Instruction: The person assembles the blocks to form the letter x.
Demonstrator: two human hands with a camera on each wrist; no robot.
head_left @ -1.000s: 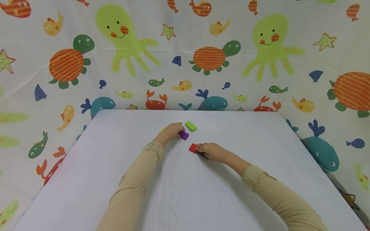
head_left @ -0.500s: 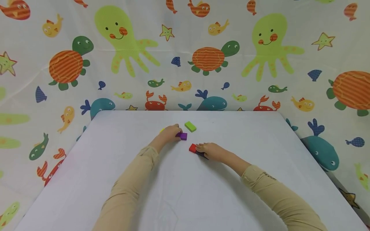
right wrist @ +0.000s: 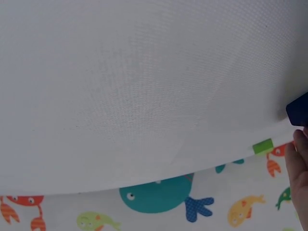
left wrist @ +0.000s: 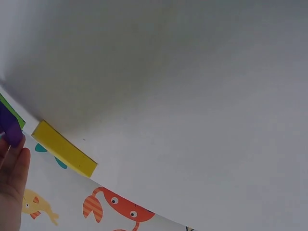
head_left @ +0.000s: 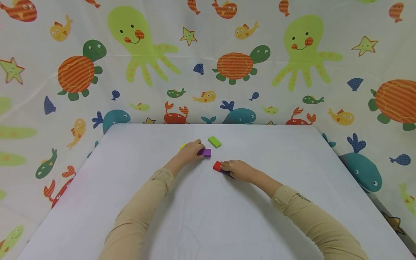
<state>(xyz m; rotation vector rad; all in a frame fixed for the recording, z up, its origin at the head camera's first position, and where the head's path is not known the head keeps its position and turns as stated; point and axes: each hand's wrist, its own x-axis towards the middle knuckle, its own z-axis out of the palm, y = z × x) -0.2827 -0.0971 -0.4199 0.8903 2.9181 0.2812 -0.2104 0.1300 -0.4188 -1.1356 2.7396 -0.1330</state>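
Note:
My left hand [head_left: 189, 152] grips a purple block [head_left: 206, 153] between thumb and fingers, near the middle of the table. In the left wrist view the same purple block [left wrist: 11, 126] shows at the fingertips. My right hand [head_left: 239, 170] holds a dark blue block [head_left: 226, 173], whose near end is covered by the fingers. Directly at its far end sits a red block [head_left: 217, 166], in line with it. The right wrist view catches only a corner of the dark blue block [right wrist: 298, 111] beside the fingers.
Beyond the purple block lies a lime green block [head_left: 214, 142]. A yellow block [left wrist: 65, 150] is mostly hidden behind my left hand in the head view. White cloth covers the table [head_left: 260, 144], and a sea-animal curtain [head_left: 208, 36] hangs behind its far edge.
My left hand has shifted slightly left and toward me, and the purple block has turned to lie more sideways. The right hand, dark blue block and red block have stayed put.

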